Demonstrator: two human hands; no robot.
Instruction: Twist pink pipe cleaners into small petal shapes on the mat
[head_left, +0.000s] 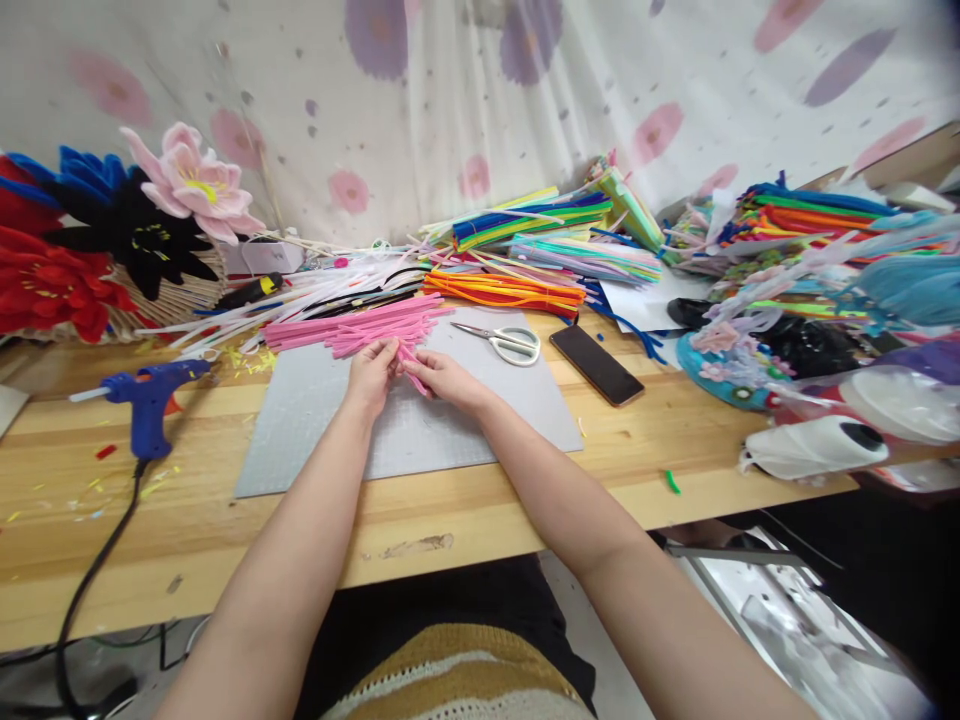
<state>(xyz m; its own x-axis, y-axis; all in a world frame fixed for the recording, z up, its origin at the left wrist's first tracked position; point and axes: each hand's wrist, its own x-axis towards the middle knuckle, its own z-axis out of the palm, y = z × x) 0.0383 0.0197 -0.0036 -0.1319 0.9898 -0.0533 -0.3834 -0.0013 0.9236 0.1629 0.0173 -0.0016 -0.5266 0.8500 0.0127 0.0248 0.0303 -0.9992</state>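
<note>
Both hands [371, 374] [448, 380] in a narrow pinch on pink strips [407, 356]; grasped parts hidden, exact count unclear

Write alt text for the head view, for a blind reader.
The left hand and right hand hold pink strips over a grey mat on a wooden table. Scissors lie on the mat, a phone to its right, a glue gun to its left; coloured bundles lie behind.

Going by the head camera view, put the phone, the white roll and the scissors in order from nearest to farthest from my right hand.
From your right hand:
1. Scissors: just to its right, on the grey mat.
2. Phone: farther right, beside the mat.
3. White roll: far right, near the table's front edge.
</note>
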